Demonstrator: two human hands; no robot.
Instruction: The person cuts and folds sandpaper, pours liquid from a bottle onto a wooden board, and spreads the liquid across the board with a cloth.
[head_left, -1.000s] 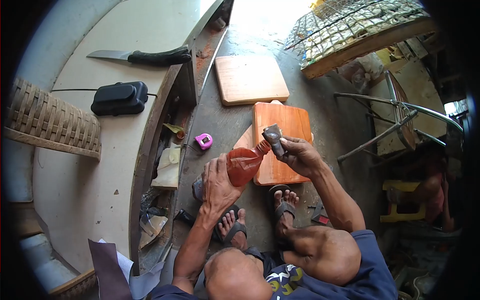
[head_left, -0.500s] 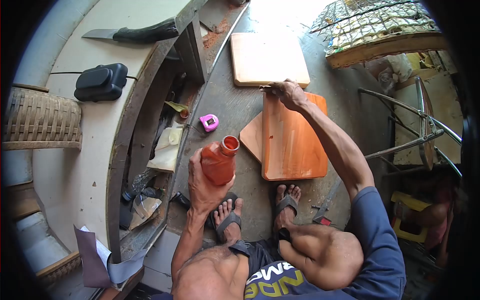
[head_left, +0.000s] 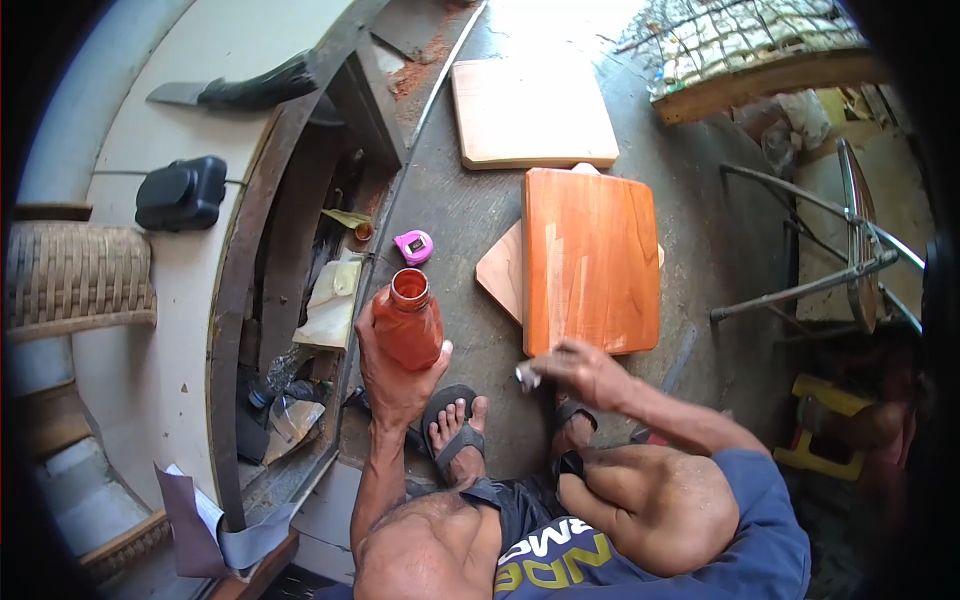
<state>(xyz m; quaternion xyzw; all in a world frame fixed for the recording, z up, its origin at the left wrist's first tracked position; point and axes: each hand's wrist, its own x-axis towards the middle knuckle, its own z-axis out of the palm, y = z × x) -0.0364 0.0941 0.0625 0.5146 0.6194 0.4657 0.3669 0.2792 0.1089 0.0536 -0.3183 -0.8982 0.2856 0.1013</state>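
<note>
My left hand (head_left: pixel 400 385) is wrapped round a clear plastic bottle (head_left: pixel 408 328) of red-orange liquid, held upright with its mouth uncapped. Slightly blurred, my right hand (head_left: pixel 585 375) pinches a small folded pad (head_left: pixel 527 376) near the lower left corner of an orange-stained board (head_left: pixel 592 262). Paler streaks show on that board's left part. Beneath it a bare wooden board (head_left: pixel 502 270) sticks out on the left. Another pale board (head_left: pixel 535 115) lies farther off on the floor.
A pink tape measure (head_left: pixel 412 246) lies on the floor. The bench (head_left: pixel 150 370) at left bears a knife (head_left: pixel 235 88), a black case (head_left: pixel 181 193) and a woven basket (head_left: pixel 80 275). At right stand a metal-legged chair (head_left: pixel 855 235) and a yellow stool (head_left: pixel 825 428), with a person's limb beside it.
My right hand has moved with the pad from the board's far edge to its near edge. The bottle in my left hand has shifted a little left.
</note>
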